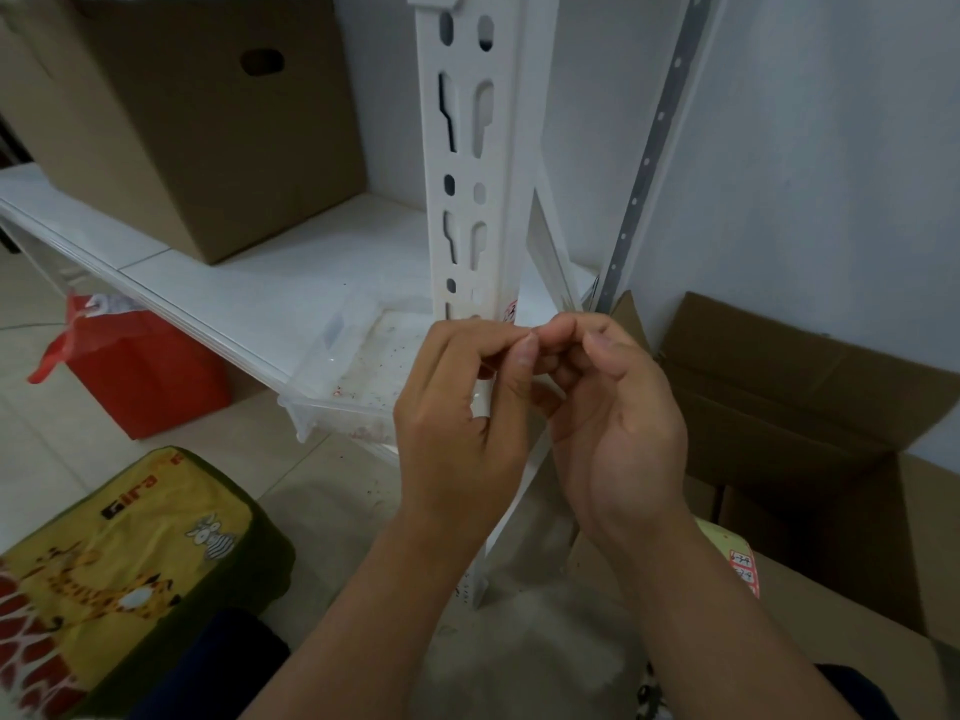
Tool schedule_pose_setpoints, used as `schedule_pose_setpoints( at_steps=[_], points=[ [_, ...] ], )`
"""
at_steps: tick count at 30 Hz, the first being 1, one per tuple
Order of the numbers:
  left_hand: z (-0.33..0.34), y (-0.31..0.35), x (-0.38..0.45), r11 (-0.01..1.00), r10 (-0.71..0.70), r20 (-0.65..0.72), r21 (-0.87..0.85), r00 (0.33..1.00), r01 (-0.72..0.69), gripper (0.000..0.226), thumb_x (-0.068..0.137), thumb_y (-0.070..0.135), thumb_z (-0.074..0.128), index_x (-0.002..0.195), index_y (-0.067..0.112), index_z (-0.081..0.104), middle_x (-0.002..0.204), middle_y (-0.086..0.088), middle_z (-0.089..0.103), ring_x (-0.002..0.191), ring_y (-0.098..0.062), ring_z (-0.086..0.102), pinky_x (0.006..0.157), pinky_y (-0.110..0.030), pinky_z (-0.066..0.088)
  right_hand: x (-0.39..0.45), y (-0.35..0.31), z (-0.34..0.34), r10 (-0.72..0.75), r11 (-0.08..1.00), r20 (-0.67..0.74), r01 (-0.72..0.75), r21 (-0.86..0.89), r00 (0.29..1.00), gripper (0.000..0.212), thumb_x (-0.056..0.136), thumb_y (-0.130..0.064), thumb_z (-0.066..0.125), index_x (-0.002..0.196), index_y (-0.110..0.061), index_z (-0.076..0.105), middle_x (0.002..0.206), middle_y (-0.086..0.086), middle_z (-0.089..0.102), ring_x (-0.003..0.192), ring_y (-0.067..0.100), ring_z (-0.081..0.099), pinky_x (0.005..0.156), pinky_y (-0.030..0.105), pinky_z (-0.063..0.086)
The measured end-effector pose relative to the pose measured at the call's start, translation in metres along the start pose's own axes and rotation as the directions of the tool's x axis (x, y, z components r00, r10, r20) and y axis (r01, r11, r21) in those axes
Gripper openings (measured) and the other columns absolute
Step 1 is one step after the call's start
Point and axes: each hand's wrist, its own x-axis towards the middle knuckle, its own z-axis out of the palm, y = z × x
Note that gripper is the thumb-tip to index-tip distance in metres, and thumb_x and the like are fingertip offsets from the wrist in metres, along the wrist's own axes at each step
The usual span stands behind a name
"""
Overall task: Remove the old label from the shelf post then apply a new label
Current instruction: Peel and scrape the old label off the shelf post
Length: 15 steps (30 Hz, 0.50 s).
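A white slotted shelf post (467,163) stands in the middle of the view. A white label with red print (511,310) sticks to its right edge, just above my fingers. My left hand (462,407) and my right hand (608,402) meet in front of the post, fingertips pressed together in a pinch. A sliver of something reddish shows under my left thumb; what the fingers hold is hidden. A sheet of red-and-white labels (744,570) lies at the lower right, behind my right forearm.
A large cardboard box (197,111) sits on the white shelf (291,288). A clear plastic tray (358,366) juts over the shelf edge. An open cardboard box (810,407) is at the right, a red bag (140,371) and a yellow-green cushion (124,563) on the floor at left.
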Motion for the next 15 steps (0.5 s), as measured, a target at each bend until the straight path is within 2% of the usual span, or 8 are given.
schedule_pose_setpoints(
  at_steps=[6,11,15],
  points=[
    [-0.004,0.0,-0.001,0.998,-0.051,-0.025,-0.03,0.998,0.05,0.011,0.092,0.011,0.059,0.091,0.002,0.067,0.086,0.0,0.061,0.078,-0.009,0.057,0.072,-0.013,0.045,0.0,0.001,0.0,-0.027,0.998,-0.02,0.026,-0.061,0.999,0.025,0.087,-0.021,0.038,0.081,-0.012,0.061,0.078,0.005,0.065,0.077,0.02,0.061,0.067,0.028,0.051],
    [-0.008,-0.001,-0.001,0.988,-0.138,-0.057,-0.075,0.989,0.134,0.004,0.092,0.016,0.058,0.096,0.015,0.06,0.088,-0.001,0.063,0.08,-0.013,0.062,0.069,-0.025,0.054,0.002,0.003,-0.001,-0.051,0.987,-0.113,0.033,-0.159,0.992,0.024,0.086,-0.019,0.04,0.077,-0.014,0.061,0.072,0.007,0.064,0.069,0.02,0.062,0.064,0.029,0.051],
    [-0.012,-0.004,0.002,0.965,-0.248,-0.106,-0.111,0.963,0.237,0.006,0.093,0.019,0.057,0.097,0.016,0.061,0.089,-0.003,0.065,0.082,-0.016,0.065,0.071,-0.023,0.055,0.004,0.007,-0.001,-0.056,0.966,-0.207,0.0,-0.258,0.977,0.018,0.093,-0.01,0.05,0.078,-0.01,0.06,0.069,0.005,0.064,0.066,0.017,0.061,0.062,0.025,0.051]
  ],
)
